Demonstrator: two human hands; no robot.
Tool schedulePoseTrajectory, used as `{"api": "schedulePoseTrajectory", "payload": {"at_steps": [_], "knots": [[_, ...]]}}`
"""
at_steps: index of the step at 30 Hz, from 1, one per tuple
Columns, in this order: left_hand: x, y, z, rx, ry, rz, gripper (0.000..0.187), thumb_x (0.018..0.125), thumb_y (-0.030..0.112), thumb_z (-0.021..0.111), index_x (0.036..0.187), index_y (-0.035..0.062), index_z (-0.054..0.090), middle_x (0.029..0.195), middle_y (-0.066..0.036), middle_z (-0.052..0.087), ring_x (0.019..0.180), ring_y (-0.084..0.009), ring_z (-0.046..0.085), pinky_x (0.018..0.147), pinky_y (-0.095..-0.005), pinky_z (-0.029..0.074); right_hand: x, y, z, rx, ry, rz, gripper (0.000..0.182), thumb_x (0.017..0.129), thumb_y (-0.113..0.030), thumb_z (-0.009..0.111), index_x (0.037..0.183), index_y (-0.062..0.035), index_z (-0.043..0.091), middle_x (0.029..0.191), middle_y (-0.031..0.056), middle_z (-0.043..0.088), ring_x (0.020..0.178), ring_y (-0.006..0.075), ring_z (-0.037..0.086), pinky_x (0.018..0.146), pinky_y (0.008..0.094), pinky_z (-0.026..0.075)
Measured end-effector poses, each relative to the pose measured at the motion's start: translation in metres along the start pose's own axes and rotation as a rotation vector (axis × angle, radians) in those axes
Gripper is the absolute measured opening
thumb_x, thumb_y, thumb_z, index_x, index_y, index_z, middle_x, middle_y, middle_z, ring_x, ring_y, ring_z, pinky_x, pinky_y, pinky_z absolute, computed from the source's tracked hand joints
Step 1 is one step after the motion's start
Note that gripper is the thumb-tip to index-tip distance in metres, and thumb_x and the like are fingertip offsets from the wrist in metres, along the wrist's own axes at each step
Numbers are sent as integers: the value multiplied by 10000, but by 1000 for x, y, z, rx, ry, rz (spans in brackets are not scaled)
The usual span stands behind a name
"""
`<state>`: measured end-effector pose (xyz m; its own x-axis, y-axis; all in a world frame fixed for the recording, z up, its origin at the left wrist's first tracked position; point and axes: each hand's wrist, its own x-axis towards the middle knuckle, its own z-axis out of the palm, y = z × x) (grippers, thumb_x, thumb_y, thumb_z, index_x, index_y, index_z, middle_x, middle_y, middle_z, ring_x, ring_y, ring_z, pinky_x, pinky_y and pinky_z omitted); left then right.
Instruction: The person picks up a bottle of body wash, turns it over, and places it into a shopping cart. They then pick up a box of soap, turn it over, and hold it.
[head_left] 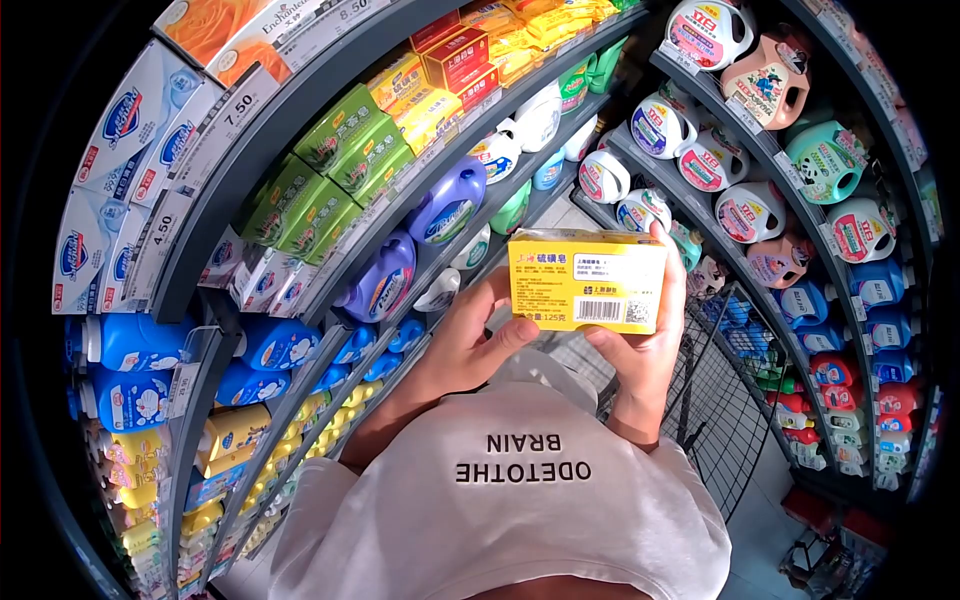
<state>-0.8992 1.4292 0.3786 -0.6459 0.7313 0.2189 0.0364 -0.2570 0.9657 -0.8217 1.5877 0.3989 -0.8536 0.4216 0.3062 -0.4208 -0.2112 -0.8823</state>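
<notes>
Between my two hands is a yellow and white soap box [545,290], its printed side with a barcode and Chinese text turned up to the camera. My left hand [468,328] grips the box's left end, thumb at the lower corner and the other fingers hidden behind. Around the right end closes my right hand [648,345], its thumb on the lower edge and a fingertip over the top corner. The box is held level in front of my chest, above the white shirt [520,510].
On the left shelves stand green soap boxes [345,140], yellow soap packs [425,115], purple detergent bottles [380,275] and blue bottles [145,340]. More detergent jugs [745,210] fill the right shelves. A wire shopping cart [725,390] stands in the aisle to my right.
</notes>
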Motion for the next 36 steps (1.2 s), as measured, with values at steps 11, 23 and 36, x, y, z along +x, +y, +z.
{"api": "schedulePoseTrajectory", "payload": {"at_steps": [11, 23, 36], "knots": [[7, 5, 1, 32, -77, -23, 423, 904, 230, 479, 1212, -46, 389, 1158, -146, 503, 1060, -203, 494, 912, -318, 356, -6, -7, -2, -11, -11, -8, 955, 622, 83, 719, 1371, -42, 141, 1179, 167, 494, 1047, 240, 537, 869, 356, 465], [26, -12, 11, -222, -315, -126, 547, 877, 144, 525, 1309, -37, 243, 1252, -116, 424, 1161, -165, 403, 969, -314, 305, -37, -8, -11, -91, 264, 13, 891, 689, 42, 684, 1367, -84, 120, 1085, 145, 543, 960, 189, 571, 793, 302, 470], [26, -98, -23, -100, -293, -327, 584, 727, 48, 657, 1223, -3, 352, 1170, -148, 478, 969, -173, 525, 815, -291, 444, -94, 110, 23, 355, 351, 521, 512, 870, -513, 448, 1144, -81, 457, 977, 12, 529, 822, 96, 523, 637, 224, 431]]}}
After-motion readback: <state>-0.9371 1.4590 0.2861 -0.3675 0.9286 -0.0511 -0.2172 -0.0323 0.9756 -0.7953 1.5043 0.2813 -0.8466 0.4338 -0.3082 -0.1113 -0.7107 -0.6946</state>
